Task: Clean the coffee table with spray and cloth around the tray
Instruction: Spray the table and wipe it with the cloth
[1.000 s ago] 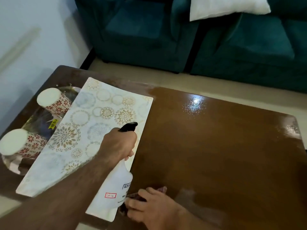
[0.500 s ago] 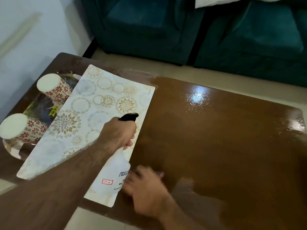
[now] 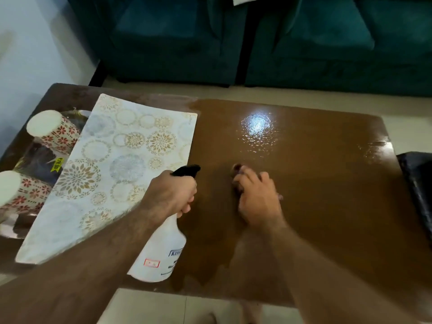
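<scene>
Leftmost, two patterned cups [image 3: 50,132] stand on a shiny tray [image 3: 14,232] at the table's left end, and beside them a patterned mat [image 3: 112,174] lies partly over the tray's right edge. My worry starts there: a wipe or spray drifting that way could wet the mat or nudge the cups, which look light enough to tip.

Next comes the left hand [image 3: 171,195], fingers wrapped round the neck of a white spray bottle [image 3: 161,253] held tilted just at the mat's near right corner, black nozzle pointing right over the bare wood. An accidental squeeze would put more liquid on a coffee table [image 3: 315,195] that already gleams as if wet (hard to say whether that is spray or just varnish).

To its right, apart from it, the right hand [image 3: 257,199] presses flat on a dark cloth [image 3: 237,170], most of it hidden under the fingers, near the table's middle. Being so bunched, the cloth may slip out or merely smear.

Further right the wood is bare to a dark object [image 3: 418,188] at the far right edge, which a long stroke could strike. Behind stands a teal sofa [image 3: 304,43].
</scene>
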